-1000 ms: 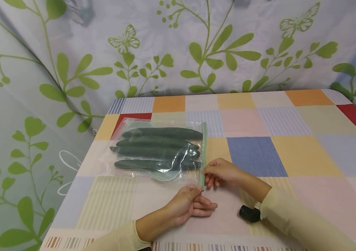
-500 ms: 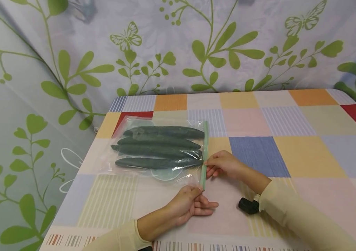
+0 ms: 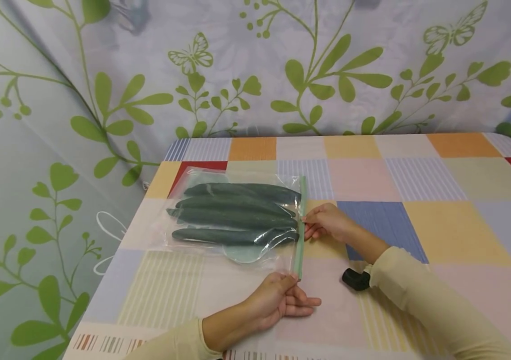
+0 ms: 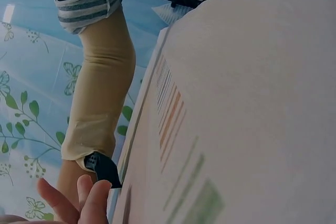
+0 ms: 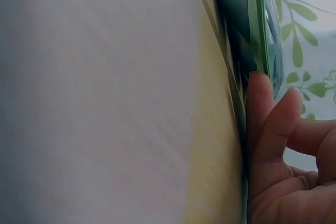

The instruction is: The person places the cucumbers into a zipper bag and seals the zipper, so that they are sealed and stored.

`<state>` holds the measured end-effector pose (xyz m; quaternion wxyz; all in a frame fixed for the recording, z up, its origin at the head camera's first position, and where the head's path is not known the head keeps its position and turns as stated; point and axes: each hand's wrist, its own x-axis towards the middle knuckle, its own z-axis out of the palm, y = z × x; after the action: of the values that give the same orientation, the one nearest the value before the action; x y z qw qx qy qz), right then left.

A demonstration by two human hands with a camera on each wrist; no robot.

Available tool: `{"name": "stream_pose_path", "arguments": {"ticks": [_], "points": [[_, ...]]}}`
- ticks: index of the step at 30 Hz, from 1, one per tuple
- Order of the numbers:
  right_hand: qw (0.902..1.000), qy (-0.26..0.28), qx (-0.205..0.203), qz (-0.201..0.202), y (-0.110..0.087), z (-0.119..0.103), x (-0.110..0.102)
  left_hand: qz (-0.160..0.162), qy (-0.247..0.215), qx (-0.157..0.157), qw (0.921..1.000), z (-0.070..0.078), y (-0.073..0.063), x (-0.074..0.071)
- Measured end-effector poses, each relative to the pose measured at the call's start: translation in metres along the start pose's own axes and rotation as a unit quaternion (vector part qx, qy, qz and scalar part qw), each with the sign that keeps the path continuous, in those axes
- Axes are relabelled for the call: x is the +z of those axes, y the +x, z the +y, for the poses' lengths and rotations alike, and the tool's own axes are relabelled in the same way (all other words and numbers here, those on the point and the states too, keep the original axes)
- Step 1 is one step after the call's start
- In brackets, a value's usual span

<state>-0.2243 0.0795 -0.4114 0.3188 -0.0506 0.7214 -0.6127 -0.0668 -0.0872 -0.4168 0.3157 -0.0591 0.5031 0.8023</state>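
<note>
A clear zip bag (image 3: 210, 250) lies flat on the table with several dark green cucumbers (image 3: 237, 217) side by side inside. Its green zip strip (image 3: 301, 250) runs along the right edge. My left hand (image 3: 278, 302) pinches the near corner of the strip between thumb and index finger, the other fingers stretched out to the right. Around the middle of the strip, my right hand (image 3: 329, 224) pinches it from the right side. The right wrist view shows the right hand (image 5: 286, 156) with fingertips at the green strip (image 5: 257, 24). Only the fingers of my left hand (image 4: 86, 200) show in the left wrist view.
A patchwork cloth (image 3: 453, 225) covers the table. Behind and to the left hangs a curtain (image 3: 255, 90) with green leaves and butterflies. A black device (image 3: 355, 279) sits at the right sleeve's cuff.
My right hand has slid along the zip strip, away from the near corner toward its middle. My left hand keeps its pinch at the corner. The view has shifted slightly.
</note>
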Motion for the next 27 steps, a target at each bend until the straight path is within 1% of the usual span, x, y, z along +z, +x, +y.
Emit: {"name": "stream_pose_path", "arguments": {"ticks": [8,12,20,27], "points": [[0.9994,-0.024,-0.005,0.024,0.011,-0.005,-0.006,-0.013,0.002,0.001,0.9999,0.000,-0.002,-0.003],[0.9985,-0.035,-0.016,0.040,0.017,-0.009,-0.007,-0.011,0.004,0.004,0.9999,0.000,-0.001,-0.004],[0.9951,-0.046,-0.028,0.083,0.020,-0.013,-0.006,-0.001,0.008,0.009,0.9999,-0.002,0.000,-0.003],[0.9929,-0.023,-0.034,0.111,0.024,-0.010,-0.003,-0.002,0.008,0.012,0.9999,-0.002,0.000,-0.005]]}}
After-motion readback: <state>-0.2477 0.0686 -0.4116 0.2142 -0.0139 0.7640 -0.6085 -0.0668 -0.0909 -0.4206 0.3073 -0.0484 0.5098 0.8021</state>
